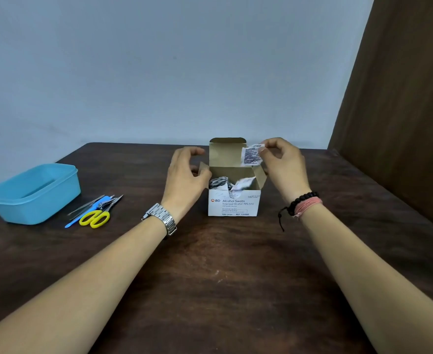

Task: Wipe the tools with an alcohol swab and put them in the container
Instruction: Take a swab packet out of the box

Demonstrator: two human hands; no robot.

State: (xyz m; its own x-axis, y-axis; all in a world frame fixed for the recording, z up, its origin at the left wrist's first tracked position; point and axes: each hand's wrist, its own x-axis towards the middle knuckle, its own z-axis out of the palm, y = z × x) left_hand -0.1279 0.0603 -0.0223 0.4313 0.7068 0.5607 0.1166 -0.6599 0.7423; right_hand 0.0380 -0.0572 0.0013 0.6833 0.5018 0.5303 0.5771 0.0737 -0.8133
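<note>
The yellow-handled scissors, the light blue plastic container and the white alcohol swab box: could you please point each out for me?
Yellow-handled scissors [94,218]: head view, on the handle loops.
Light blue plastic container [57,194]: head view, on its right outer wall.
White alcohol swab box [233,206]: head view, on the printed front face.

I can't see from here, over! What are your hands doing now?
Right hand pinching swab packet above open swab box. Left hand open beside box. Tools untouched by blue container. Nothing in the way.

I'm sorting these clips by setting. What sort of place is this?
Probably a plain room at home or in an office, not a clinic: a bare dark wooden table against a pale painted wall, with only an alcohol swab box, a blue plastic container and a few small tools.
</note>
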